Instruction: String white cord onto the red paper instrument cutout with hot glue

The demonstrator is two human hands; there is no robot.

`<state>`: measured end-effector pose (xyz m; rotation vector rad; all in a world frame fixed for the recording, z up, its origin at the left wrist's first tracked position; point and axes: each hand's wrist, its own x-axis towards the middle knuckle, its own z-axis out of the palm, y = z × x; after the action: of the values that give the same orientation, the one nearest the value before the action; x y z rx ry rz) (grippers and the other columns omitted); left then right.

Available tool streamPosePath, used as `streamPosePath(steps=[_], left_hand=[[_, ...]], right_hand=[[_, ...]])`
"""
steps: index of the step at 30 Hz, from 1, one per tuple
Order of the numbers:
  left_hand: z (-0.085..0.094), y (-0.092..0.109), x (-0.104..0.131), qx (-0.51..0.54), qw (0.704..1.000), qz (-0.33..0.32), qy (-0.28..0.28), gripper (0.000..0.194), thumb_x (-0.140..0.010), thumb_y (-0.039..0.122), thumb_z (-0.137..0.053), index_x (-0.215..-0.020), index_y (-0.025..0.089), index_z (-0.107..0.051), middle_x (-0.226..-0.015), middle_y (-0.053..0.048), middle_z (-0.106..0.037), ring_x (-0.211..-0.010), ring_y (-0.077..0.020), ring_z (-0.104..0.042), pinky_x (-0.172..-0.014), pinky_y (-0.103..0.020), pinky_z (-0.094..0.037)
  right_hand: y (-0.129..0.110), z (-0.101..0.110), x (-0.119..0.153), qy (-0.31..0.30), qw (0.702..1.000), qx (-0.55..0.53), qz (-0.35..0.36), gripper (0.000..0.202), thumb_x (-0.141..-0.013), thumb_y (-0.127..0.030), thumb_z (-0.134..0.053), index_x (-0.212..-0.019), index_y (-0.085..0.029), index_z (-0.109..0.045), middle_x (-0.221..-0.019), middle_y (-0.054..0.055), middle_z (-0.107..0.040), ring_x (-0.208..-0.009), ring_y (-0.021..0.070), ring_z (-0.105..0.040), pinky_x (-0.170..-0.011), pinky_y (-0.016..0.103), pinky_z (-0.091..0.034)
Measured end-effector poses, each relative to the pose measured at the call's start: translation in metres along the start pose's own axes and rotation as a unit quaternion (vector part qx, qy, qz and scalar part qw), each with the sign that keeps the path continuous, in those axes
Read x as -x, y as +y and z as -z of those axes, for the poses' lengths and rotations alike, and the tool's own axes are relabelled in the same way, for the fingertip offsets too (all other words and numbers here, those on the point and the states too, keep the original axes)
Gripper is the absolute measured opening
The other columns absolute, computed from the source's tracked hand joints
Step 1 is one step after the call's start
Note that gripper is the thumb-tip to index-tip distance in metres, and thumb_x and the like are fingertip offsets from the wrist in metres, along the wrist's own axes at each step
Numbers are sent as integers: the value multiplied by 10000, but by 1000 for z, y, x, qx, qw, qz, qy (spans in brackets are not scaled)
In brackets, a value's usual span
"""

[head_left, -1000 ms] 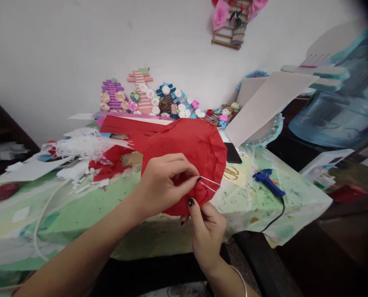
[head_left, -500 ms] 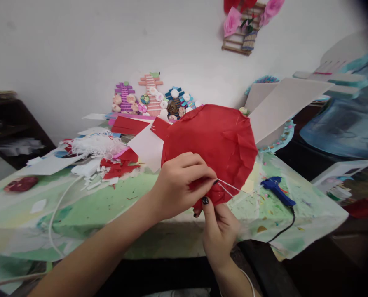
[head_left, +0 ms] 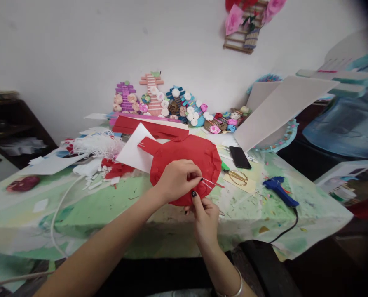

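Note:
A round red covered piece [head_left: 190,152] with a short red tab at its upper left is held low over the table. My left hand [head_left: 179,179] lies across its front, thumb and forefinger pinched on a thin white string [head_left: 209,181] that runs to the right over the red surface. Below it, my right hand [head_left: 205,214] grips the lower edge of the red piece, its thumb in front and other fingers partly hidden. A white sheet [head_left: 136,148] shows behind the tab.
Gold-handled scissors [head_left: 237,177] and a black phone [head_left: 240,157] lie right of the red piece. Further right is a blue glue gun [head_left: 279,190] with its cord. White string [head_left: 94,144] and red scraps [head_left: 116,168] lie left. Flower crafts [head_left: 154,95] stand along the wall.
The red piece has come down and left with both hands, and it is tilted flatter. The phone, scissors and more flower crafts have come into sight behind it.

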<state>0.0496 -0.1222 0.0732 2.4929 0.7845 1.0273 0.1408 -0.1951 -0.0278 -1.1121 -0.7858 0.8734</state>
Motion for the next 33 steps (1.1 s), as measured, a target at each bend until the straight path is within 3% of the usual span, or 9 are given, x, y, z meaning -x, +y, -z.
streamPosePath(steps=[5,22,25,29,33], left_hand=[[-12,-18,5,-9,998,47,-48,109,-719,61,-587,-674,135,-653,-668,-2,-583,-605,-94,-490,-553,-198,-367],[-26,-34,8,15,997,50,-61,95,-717,74,-593,-686,145,-648,-675,1,-613,-615,-105,-515,-580,-204,-390],[-27,-37,10,14,996,54,-66,96,-716,67,-597,-695,142,-654,-672,-2,-610,-615,-105,-515,-584,-205,-386],[-32,-44,12,-11,997,53,-55,104,-739,89,-583,-692,145,-657,-694,-12,-607,-634,-112,-519,-600,-213,-387],[-39,-55,13,-34,996,68,-51,109,-751,115,-575,-696,146,-664,-728,-21,-608,-640,-113,-521,-600,-216,-385]], right_hand=[[7,0,2,-15,998,-17,-61,417,-790,-441,-635,-514,-139,-556,-433,16,-577,-388,87,-473,-435,200,-378],[2,3,7,-70,977,-98,-176,378,-696,-478,-717,-668,-136,-558,-460,9,-602,-397,128,-585,-376,193,-465],[2,5,7,-92,970,-103,-199,368,-665,-452,-741,-722,-133,-567,-540,11,-634,-408,127,-600,-372,190,-473],[-2,12,5,-114,969,-78,-205,333,-680,-433,-702,-751,-133,-578,-721,35,-679,-419,113,-608,-366,191,-470],[-14,30,-9,-182,960,55,-207,264,-719,-383,-605,-790,-129,-614,-671,17,-657,-342,98,-536,-301,190,-374]])
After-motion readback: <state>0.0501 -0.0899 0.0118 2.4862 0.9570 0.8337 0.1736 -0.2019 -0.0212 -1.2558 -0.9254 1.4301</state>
